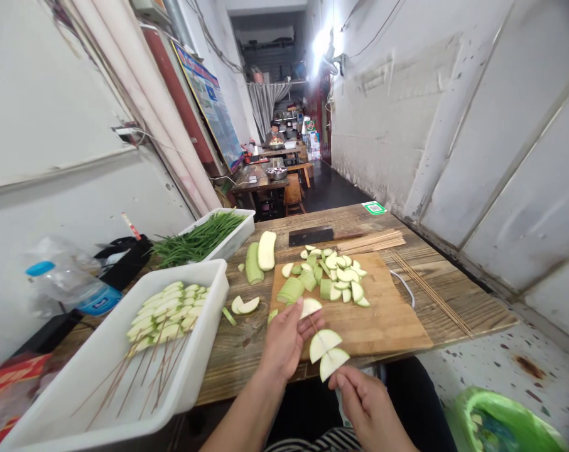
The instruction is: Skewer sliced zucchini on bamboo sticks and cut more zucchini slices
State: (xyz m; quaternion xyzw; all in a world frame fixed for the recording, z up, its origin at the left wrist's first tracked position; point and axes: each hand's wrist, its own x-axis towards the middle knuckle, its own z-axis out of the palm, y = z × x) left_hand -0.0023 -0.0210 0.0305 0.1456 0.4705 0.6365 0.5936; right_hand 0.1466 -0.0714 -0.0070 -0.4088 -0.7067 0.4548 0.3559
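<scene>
Between finger and thumb, my left hand [287, 336] pinches a pale half-round zucchini slice [311, 307]. A thin bamboo skewer [314, 324] runs from near that slice through two more zucchini slices [325, 344] closer to me. My right hand [363, 397] is closed at the near end of the skewer, just below the lowest slice; the grip is partly hidden. Beyond my hands, a wooden cutting board [379, 326] bears a heap of cut zucchini [343, 276]. At left, a white tub [197, 376] holds skewered zucchini slices [166, 311], their sticks pointing towards me.
Two peeled zucchini pieces [266, 251] and loose slices [245, 306] lie left of the board. A dark cleaver [311, 236] and bamboo skewers [373, 242] lie behind it. Green stalks [204, 235] fill another tub. A green-lined bin [505, 414] stands lower right. A person [275, 133] sits far back.
</scene>
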